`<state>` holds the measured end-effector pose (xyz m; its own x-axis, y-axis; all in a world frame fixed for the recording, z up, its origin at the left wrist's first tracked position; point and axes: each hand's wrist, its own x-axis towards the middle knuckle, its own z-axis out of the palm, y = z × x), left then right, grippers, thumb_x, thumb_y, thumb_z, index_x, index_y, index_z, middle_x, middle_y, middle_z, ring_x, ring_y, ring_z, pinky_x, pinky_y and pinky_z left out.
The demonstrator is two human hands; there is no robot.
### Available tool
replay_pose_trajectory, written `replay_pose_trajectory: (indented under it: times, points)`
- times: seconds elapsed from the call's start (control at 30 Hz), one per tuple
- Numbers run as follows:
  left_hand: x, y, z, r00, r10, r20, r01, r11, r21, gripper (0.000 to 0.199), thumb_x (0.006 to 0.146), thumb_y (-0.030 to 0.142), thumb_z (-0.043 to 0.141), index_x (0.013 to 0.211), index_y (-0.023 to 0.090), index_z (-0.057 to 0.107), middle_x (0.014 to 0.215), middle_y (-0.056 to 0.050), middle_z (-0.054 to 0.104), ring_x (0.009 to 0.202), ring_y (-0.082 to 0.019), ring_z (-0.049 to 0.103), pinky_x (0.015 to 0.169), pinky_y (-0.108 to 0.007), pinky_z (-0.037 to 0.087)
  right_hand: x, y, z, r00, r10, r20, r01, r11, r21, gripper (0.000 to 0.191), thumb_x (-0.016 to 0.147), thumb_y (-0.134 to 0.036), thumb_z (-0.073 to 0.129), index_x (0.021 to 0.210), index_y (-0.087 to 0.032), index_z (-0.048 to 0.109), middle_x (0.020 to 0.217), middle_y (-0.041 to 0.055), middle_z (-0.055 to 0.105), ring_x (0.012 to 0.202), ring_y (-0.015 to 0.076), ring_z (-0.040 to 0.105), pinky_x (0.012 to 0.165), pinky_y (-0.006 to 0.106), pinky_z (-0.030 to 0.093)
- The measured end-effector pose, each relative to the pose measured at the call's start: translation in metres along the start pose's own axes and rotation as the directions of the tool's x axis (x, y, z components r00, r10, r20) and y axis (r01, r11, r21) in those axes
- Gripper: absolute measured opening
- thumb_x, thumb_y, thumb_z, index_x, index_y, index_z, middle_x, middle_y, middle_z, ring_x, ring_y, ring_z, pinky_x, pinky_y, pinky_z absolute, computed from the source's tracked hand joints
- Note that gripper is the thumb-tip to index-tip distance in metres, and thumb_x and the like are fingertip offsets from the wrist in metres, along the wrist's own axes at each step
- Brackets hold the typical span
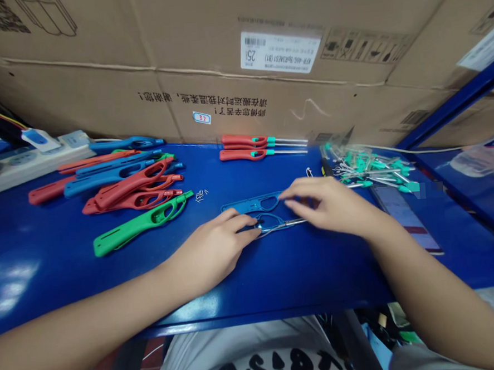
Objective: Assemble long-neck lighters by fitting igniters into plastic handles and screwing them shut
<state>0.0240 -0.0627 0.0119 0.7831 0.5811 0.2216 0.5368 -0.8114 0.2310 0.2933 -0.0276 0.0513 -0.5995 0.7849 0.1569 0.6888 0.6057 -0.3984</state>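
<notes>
My left hand (217, 245) pinches the near blue casing (280, 224), its long axis pointing its metal rod (294, 223) rightward to my right hand (326, 205), whose grip I cannot tell.

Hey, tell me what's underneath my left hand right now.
The looped part of the nearer blue casing and a metal rod show just beyond your left hand. The casing's other end, and anything else beneath the hand, is covered.

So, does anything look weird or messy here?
Yes: the white label on the cardboard box is upside down, like the printing below it, so the box seems flipped. Also, tiny metal pieces lie scattered loose beside the green handle.
</notes>
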Motion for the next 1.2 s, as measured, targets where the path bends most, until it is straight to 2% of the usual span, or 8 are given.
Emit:
replay_pose_trajectory:
  times: [0.07,0.17,0.2,0.27,0.4,0.6,0.83,1.2]
  points:
    - [0.000,-0.001,0.000,1.000,0.002,-0.002,-0.002,1.000,-0.009,0.039,0.096,0.005,0.045,0.126,0.017,0.068,0.125,-0.012,0.068,0.112,-0.027,0.062,0.092,-0.043,0.057,0.000,0.013,-0.009,0.960,0.243,-0.136,-0.263,0.952,-0.159,0.028,0.092,-0.023,0.055,0.115,-0.021,0.070,0.104,0.0092,0.074,0.086,0.0232,0.067,0.076,0.035,0.050]
    - [-0.001,-0.002,0.001,1.000,0.010,-0.013,-0.010,1.000,-0.007,0.039,0.096,0.005,0.045,0.126,0.017,0.067,0.126,-0.012,0.068,0.112,-0.027,0.063,0.093,-0.043,0.057,-0.002,0.037,-0.025,0.754,0.620,-0.214,-0.654,0.683,-0.326,0.032,0.086,-0.018,0.055,0.115,-0.022,0.069,0.097,0.0107,0.072,0.092,0.0297,0.067,0.076,0.039,0.049]
    - [-0.001,-0.002,0.001,1.000,0.013,-0.020,-0.013,1.000,-0.003,0.038,0.096,0.006,0.045,0.125,0.016,0.067,0.125,-0.012,0.068,0.111,-0.027,0.063,0.092,-0.042,0.058,-0.004,0.045,-0.030,0.686,0.700,-0.199,-0.716,0.601,-0.354,0.031,0.086,-0.019,0.056,0.113,-0.022,0.069,0.101,0.0115,0.071,0.097,0.0311,0.066,0.079,0.041,0.049]
    - [-0.001,-0.002,0.001,0.999,0.009,-0.036,-0.009,1.000,0.001,0.034,0.098,0.009,0.046,0.122,0.015,0.068,0.123,-0.013,0.069,0.109,-0.026,0.066,0.090,-0.041,0.059,-0.007,0.057,-0.038,0.616,0.761,-0.204,-0.768,0.524,-0.369,0.026,0.083,-0.018,0.058,0.106,-0.020,0.070,0.104,0.0140,0.069,0.098,0.0333,0.065,0.080,0.043,0.049]
    - [-0.001,-0.002,0.000,0.998,0.003,-0.067,-0.003,1.000,-0.002,0.028,0.100,0.014,0.048,0.119,0.013,0.069,0.120,-0.012,0.072,0.105,-0.026,0.069,0.089,-0.041,0.061,-0.010,0.070,-0.044,0.527,0.826,-0.201,-0.822,0.436,-0.366,0.012,0.081,-0.023,0.064,0.091,-0.018,0.069,0.103,0.0165,0.068,0.096,0.0324,0.064,0.076,0.041,0.046]
    - [0.000,-0.002,0.000,0.996,0.007,-0.089,-0.009,1.000,-0.016,0.028,0.100,0.017,0.049,0.119,0.014,0.070,0.120,-0.011,0.073,0.109,-0.026,0.070,0.093,-0.042,0.060,-0.008,0.073,-0.043,0.487,0.851,-0.198,-0.840,0.395,-0.371,0.012,0.081,-0.028,0.067,0.088,-0.019,0.071,0.098,0.0156,0.068,0.093,0.0293,0.063,0.073,0.038,0.044]
    - [0.001,-0.002,-0.002,0.998,0.010,-0.067,-0.009,1.000,0.007,0.025,0.100,0.017,0.050,0.113,0.013,0.071,0.119,-0.011,0.073,0.110,-0.027,0.069,0.092,-0.043,0.060,-0.012,0.077,-0.043,0.523,0.831,-0.187,-0.816,0.426,-0.390,0.016,0.078,-0.017,0.063,0.092,-0.018,0.070,0.102,0.0149,0.070,0.094,0.0287,0.064,0.074,0.037,0.044]
    - [0.001,-0.002,-0.002,0.998,0.011,-0.054,-0.010,1.000,0.013,0.024,0.100,0.017,0.050,0.113,0.012,0.070,0.119,-0.011,0.073,0.109,-0.027,0.068,0.092,-0.042,0.060,-0.004,0.075,-0.037,0.510,0.835,-0.204,-0.836,0.426,-0.347,0.030,0.083,-0.037,0.069,0.106,-0.017,0.067,0.110,0.0188,0.067,0.104,0.0345,0.063,0.077,0.041,0.046]
